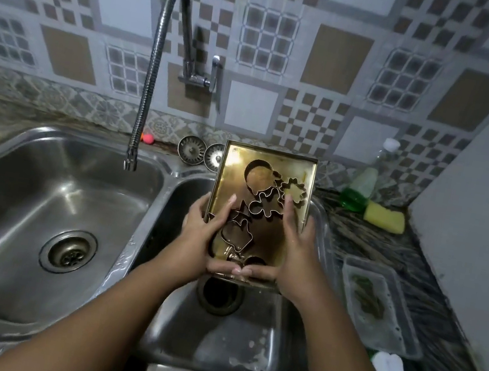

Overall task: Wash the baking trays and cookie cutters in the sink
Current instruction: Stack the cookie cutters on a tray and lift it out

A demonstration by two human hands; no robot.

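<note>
While both hands hold it, the shiny gold metal baking tray [231, 179] with low sides is up in the air over the right bowl of the steel double sink [240, 348]. The left hand [204, 237] grips the tray's near left corner, with its fingers bent over the edge and lying on the inside. The right hand [293, 253] grips the near right corner the same way. The two thumbs touch tip to tip on the near edge. Thin silver metal cookie cutters [265, 210] sit inside the tray: a round one at the far end, a flower one at 1 o'clock from it, and more down under the left fingers. A dark drain hole [219, 295] shows just below the tray, at 6 o'clock. At 11 o'clock from the tray, a bendy silver tap [152, 71] hangs over the left bowl. On the worktop at 2 o'clock stand a clear bottle of green soap [362, 186] and, just beside it, a yellow sponge [384, 217]. A clear plastic box [379, 304] lies at 4 o'clock.
</note>
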